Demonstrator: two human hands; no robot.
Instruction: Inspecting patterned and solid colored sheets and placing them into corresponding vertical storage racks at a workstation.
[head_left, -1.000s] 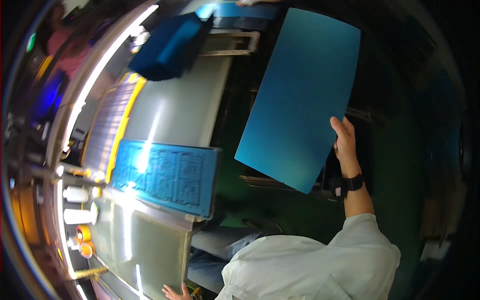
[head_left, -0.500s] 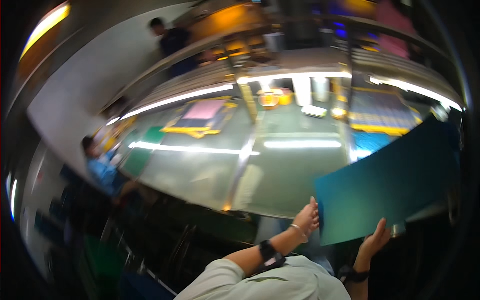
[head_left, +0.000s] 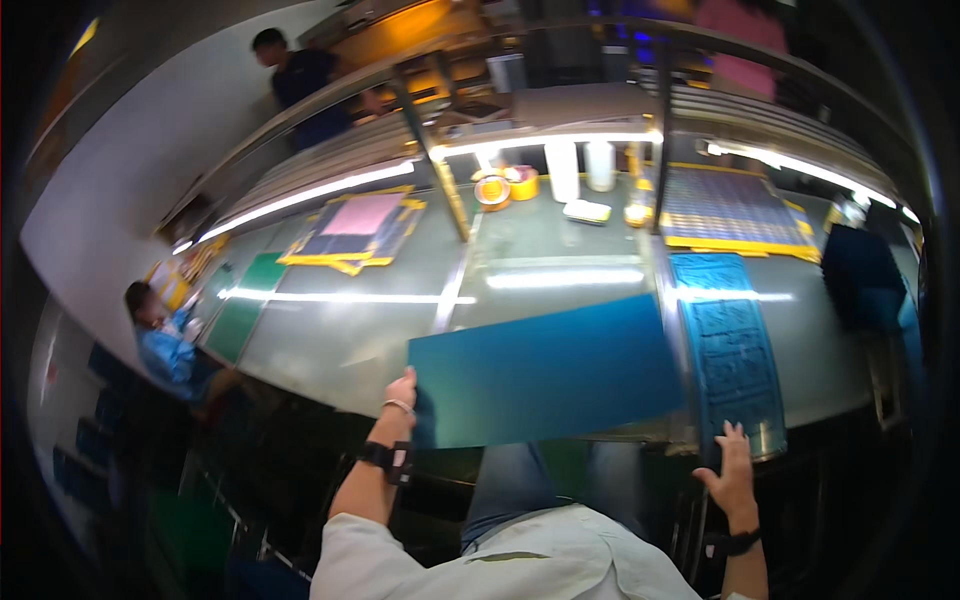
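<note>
My left hand grips the near left edge of a flat blue-green rectangular sheet, its fingers partly hidden by the sheet. The sheet spans the front of the workbench, tilted, its right end close to the metal divider strip. My right hand is off the sheet, fingers spread and holding nothing. Just beyond its fingertips lies a blue panel with raised line patterns at the bench's front edge.
A stack of yellow-edged patterned panels lies at the back right. Rolls of tape and white cylinders stand at the back middle. A pink sheet tops yellow-edged panels at left. Far left, a person in blue sits at the bench.
The blue-green sheet has swung left and down to lie before me, my left hand moving with it. My right hand has let go of it. The patterned blue panel is now uncovered.
</note>
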